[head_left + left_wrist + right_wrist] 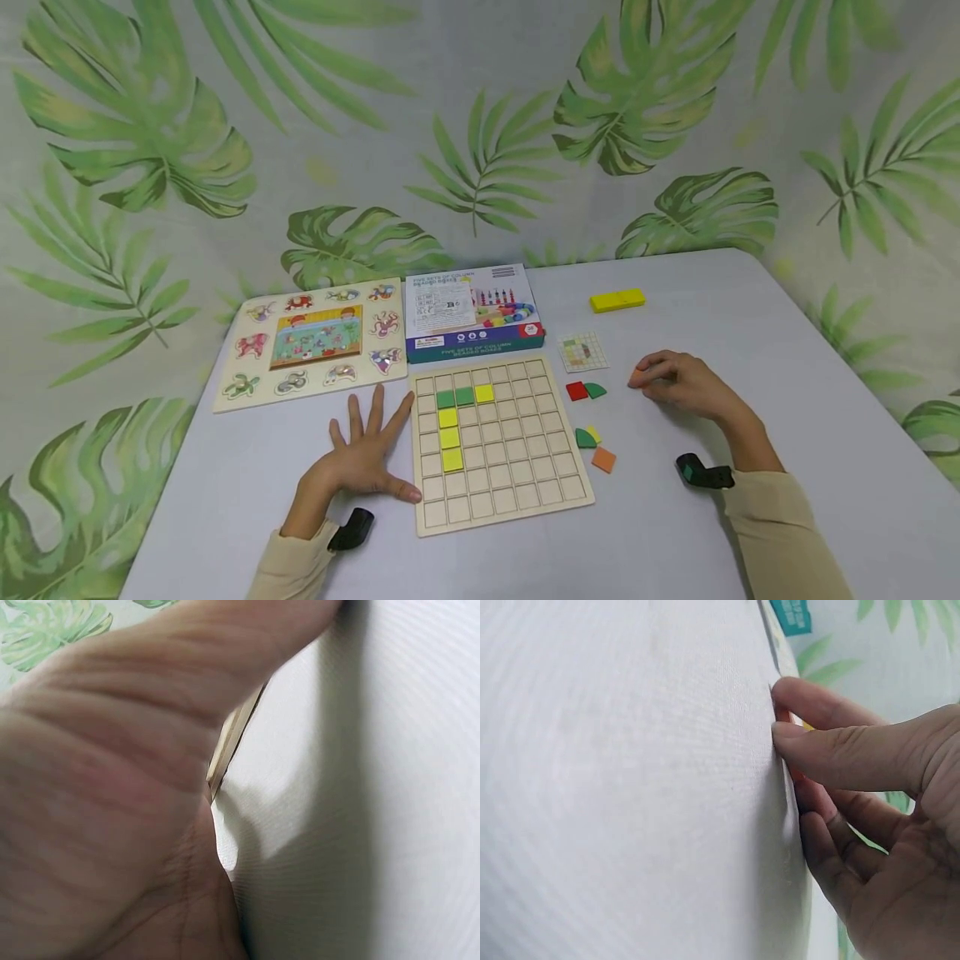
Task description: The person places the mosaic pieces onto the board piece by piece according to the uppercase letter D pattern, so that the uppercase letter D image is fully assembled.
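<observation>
Right grip: pinched a small orange piece [637, 377] at the tabletop, right hand [678, 385] with fingers curled round it; piece mostly hidden behind the fingertips, well right of the board.
Left grip: held nothing; left hand [365, 454] lay flat, fingers spread, thumb touching the near left edge of the grid board [498, 442], likely to steady it.
Board fill: two green tiles [454, 397] and a yellow tile [484, 393] in one row, three more yellow running down a column beneath.
Pattern card: small gridded card [582, 351] set just beyond the board's far right corner, within easy sight for copying.
Loose pieces: red, green and orange bits [589, 414] scattered just right of the board, close to the picking hand.
Set aside: yellow block [617, 300] further back, toy box [471, 312] and animal puzzle [312, 340] behind the board, out of the working area.
</observation>
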`<move>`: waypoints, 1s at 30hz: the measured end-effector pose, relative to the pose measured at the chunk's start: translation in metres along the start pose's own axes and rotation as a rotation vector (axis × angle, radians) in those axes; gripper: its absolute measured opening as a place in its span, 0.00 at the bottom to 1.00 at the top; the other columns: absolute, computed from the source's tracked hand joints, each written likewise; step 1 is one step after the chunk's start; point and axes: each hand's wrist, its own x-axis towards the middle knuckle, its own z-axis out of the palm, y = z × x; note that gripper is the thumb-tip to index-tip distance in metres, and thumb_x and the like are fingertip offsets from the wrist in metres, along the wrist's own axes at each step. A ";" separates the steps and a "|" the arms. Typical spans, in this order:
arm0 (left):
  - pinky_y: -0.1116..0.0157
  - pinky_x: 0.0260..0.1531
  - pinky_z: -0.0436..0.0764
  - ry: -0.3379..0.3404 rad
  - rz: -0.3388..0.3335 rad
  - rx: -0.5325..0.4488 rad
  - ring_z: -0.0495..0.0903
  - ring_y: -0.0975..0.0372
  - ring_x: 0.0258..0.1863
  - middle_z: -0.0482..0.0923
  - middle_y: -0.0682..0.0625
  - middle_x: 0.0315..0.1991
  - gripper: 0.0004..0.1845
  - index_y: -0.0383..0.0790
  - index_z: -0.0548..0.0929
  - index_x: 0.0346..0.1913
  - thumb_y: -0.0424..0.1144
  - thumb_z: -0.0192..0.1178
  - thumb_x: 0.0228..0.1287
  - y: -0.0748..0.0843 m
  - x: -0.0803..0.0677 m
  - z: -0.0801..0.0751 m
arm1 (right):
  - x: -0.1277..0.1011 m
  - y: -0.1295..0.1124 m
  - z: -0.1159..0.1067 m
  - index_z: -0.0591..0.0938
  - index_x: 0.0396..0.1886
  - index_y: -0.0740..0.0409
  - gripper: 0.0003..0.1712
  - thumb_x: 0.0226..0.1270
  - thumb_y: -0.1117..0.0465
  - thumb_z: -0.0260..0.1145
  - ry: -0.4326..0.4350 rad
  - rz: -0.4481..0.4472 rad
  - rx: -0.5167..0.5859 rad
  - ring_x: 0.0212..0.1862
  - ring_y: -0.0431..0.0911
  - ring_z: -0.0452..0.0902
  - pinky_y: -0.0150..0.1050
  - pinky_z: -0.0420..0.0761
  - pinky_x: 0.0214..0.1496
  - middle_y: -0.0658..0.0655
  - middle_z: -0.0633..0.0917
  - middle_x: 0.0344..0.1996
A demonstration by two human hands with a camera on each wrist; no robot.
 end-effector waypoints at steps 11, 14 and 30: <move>0.22 0.57 0.20 -0.001 -0.020 -0.004 0.09 0.29 0.69 0.15 0.34 0.78 0.78 0.53 0.39 0.82 0.66 0.80 0.31 -0.001 -0.001 0.004 | 0.004 -0.010 0.010 0.91 0.36 0.54 0.07 0.62 0.68 0.71 0.026 -0.031 -0.071 0.54 0.57 0.82 0.43 0.84 0.52 0.60 0.88 0.47; 0.23 0.57 0.20 0.006 -0.014 0.005 0.09 0.29 0.69 0.15 0.33 0.78 0.78 0.53 0.39 0.82 0.66 0.80 0.31 -0.001 -0.001 0.003 | 0.003 -0.026 0.016 0.91 0.37 0.53 0.07 0.62 0.68 0.71 0.002 -0.042 -0.053 0.53 0.54 0.82 0.43 0.83 0.52 0.57 0.88 0.46; 0.23 0.57 0.20 0.003 -0.001 0.009 0.09 0.29 0.69 0.16 0.32 0.78 0.78 0.51 0.39 0.82 0.66 0.80 0.31 -0.001 0.001 0.000 | 0.019 -0.127 0.102 0.89 0.45 0.49 0.12 0.63 0.63 0.72 -0.223 -0.353 -0.024 0.52 0.43 0.80 0.47 0.79 0.60 0.44 0.88 0.46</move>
